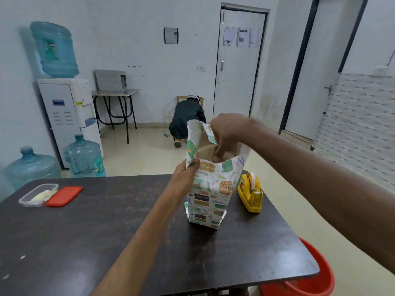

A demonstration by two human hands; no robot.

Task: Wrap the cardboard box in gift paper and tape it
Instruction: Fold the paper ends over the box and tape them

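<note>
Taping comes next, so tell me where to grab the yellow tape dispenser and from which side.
Grip the tape dispenser across its narrow yellow body, below the roll, coming from above and the right: the wrapped box stands close on its left.

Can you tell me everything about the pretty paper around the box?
The gift paper is white with green, orange and teal pictures of presents and leaves, and plain inside. It wraps a tall cardboard box standing upright on the dark table. Its bottom end looks folded under. Its top stands open like a sleeve, showing brown cardboard. The left hand grips its left edge near the top. The right hand bends a flap inward, fingers pointing down.
</note>
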